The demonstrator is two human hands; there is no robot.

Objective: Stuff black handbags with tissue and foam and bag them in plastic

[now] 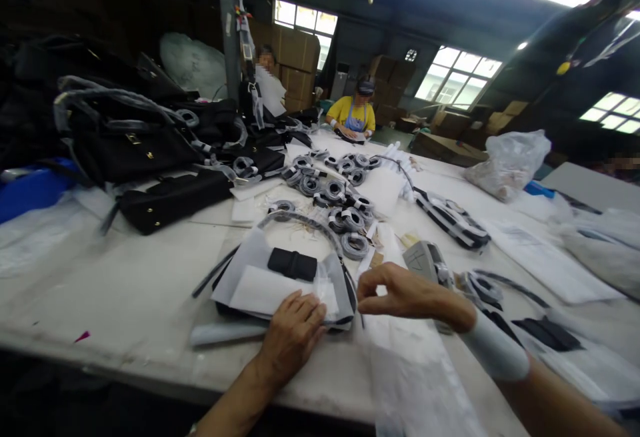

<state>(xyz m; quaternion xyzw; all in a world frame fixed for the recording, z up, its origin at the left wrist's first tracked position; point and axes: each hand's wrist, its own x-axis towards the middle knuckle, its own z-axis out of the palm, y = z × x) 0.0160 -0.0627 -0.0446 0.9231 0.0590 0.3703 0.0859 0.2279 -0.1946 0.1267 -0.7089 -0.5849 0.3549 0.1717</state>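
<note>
A black handbag (220, 292) lies flat in front of me, its wrapped handle (305, 218) arched away from me. White foam sheets (265, 290) cover its upper side, and a small black folded piece (293, 264) with a band rests on them. My left hand (295, 330) lies on the near edge of the sheets with its fingers stretched out. At the bag's right side my right hand (400, 290) is curled, thumb and forefinger pinched together. Whatever is between those fingertips is too small to make out. A white band circles the right wrist.
Several coiled wrapped straps (335, 190) are heaped behind the bag. A grey tape dispenser (425, 260) stands to the right, near clear plastic bags (415, 370). Black handbags (135, 150) pile up at the left. Across the table a person in yellow (350, 114) works; another person is farther back.
</note>
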